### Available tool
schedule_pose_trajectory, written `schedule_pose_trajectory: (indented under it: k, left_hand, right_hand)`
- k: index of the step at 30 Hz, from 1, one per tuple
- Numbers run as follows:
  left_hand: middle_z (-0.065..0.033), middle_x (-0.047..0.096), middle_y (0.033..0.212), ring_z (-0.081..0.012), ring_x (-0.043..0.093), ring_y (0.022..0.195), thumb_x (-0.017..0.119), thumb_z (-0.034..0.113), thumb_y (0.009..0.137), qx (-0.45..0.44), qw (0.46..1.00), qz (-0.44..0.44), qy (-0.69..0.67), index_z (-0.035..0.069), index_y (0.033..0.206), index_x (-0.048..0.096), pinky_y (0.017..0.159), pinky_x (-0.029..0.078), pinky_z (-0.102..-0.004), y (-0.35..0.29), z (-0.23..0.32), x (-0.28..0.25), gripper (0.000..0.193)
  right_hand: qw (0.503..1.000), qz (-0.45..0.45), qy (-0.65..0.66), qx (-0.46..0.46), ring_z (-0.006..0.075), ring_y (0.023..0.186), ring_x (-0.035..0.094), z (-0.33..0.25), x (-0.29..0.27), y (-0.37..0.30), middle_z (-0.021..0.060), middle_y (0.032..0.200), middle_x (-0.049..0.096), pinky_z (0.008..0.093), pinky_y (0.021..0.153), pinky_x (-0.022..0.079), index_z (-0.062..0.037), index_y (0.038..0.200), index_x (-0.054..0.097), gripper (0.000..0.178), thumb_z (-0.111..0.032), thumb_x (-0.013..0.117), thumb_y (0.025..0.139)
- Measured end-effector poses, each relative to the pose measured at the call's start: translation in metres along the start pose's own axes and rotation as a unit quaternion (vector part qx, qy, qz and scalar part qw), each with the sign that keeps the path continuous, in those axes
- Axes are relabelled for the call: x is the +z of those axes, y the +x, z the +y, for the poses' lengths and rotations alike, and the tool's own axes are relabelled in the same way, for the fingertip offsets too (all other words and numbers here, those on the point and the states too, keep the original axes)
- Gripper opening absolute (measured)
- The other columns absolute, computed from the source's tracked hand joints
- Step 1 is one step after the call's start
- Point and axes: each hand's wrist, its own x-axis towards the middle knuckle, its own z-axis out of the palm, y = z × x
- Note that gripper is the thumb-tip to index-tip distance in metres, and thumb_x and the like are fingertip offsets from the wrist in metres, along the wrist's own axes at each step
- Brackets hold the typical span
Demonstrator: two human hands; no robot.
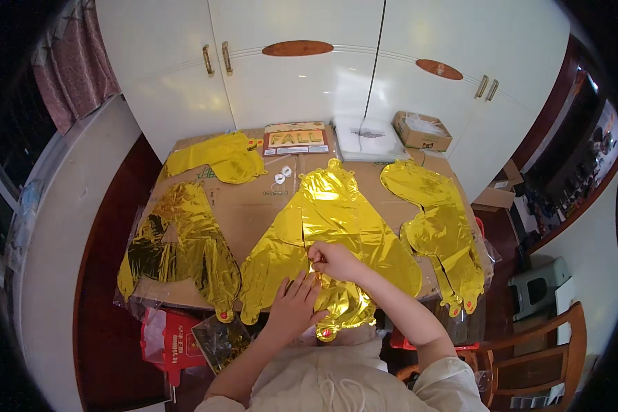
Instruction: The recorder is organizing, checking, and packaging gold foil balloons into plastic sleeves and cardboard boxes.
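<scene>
A flat, shiny gold foil balloon (pixel 329 206) spreads over the middle of the table, its lower end hanging at the near edge in front of me. My left hand (pixel 295 305) lies on its near part with fingers stretched out. Just above and to the right, my right hand (pixel 333 262) is closed in a pinch over the balloon's middle, beside a dark slit in the foil; what sits between the fingertips is hidden. An A-shaped gold foil balloon (pixel 178 240) lies to the left, and a curved gold foil balloon (pixel 446 230) to the right.
Cardboard (pixel 254 206) covers the table. Along the back are another gold balloon (pixel 220 156), small white ribbon rolls (pixel 281 176), a lettered package (pixel 296 139), a stack of clear plastic bags (pixel 369 139) and a small carton (pixel 423 132). A red bag (pixel 168 343) stands lower left; a wooden chair (pixel 563 350), lower right.
</scene>
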Motion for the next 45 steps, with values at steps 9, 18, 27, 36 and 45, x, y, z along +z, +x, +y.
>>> schedule_pose_trajectory:
  k: [9,18,27,36,45]
  left_hand:
    - [-0.0177,0.044,0.139,-0.0342,0.038,0.133,0.062,0.052,0.084,-0.005,1.0,0.02,-0.008,0.004,0.133,0.046,0.107,0.032,-0.0504,-0.005,-0.004,-0.011,0.07]
    - [-0.0173,0.048,0.131,-0.0337,0.048,0.122,0.074,0.04,0.077,0.011,0.993,0.071,-0.092,0.003,0.127,0.049,0.098,0.04,-0.0466,-0.043,0.03,-0.021,0.067]
    - [-0.0195,0.042,0.138,-0.0352,0.041,0.13,0.072,0.036,0.076,0.064,0.996,0.013,-0.054,0.005,0.132,0.046,0.105,0.035,-0.0469,-0.027,0.041,-0.02,0.069]
    - [-0.0202,0.04,0.14,-0.0378,0.037,0.133,0.069,0.049,0.078,0.035,0.997,-0.005,-0.07,0.005,0.135,0.044,0.108,0.032,-0.05,-0.03,0.039,-0.017,0.076]
    - [-0.0198,0.044,0.136,-0.0378,0.043,0.125,0.072,0.044,0.076,0.034,0.995,0.06,-0.071,0.004,0.131,0.046,0.1,0.04,-0.0486,-0.029,0.035,-0.011,0.073]
  right_hand:
    - [0.978,0.091,-0.141,-0.125,0.0322,0.092,0.063,0.002,-0.042,-0.01,0.015,0.097,0.065,0.0404,0.081,0.05,-0.0061,0.106,0.063,0.023,-0.013,0.063,0.085]
    - [0.932,0.078,-0.3,-0.186,0.0283,0.124,0.048,0.038,-0.054,0.007,0.0082,0.125,0.058,0.052,0.106,0.032,-0.0193,0.118,0.062,0.034,-0.03,0.061,0.086]
    - [0.932,0.112,-0.301,-0.167,0.0272,0.121,0.05,0.046,-0.049,-0.001,0.0076,0.122,0.058,0.0525,0.106,0.032,-0.0182,0.116,0.062,0.032,-0.032,0.06,0.086]
    - [0.925,0.126,-0.322,-0.157,0.0256,0.12,0.05,0.041,-0.042,0.005,0.0073,0.122,0.058,0.0536,0.107,0.031,-0.0173,0.114,0.062,0.03,-0.031,0.059,0.088]
    - [0.936,0.086,-0.304,-0.156,0.0257,0.104,0.056,0.015,-0.046,-0.006,0.0071,0.103,0.063,0.047,0.092,0.041,-0.0125,0.105,0.065,0.023,-0.026,0.06,0.087]
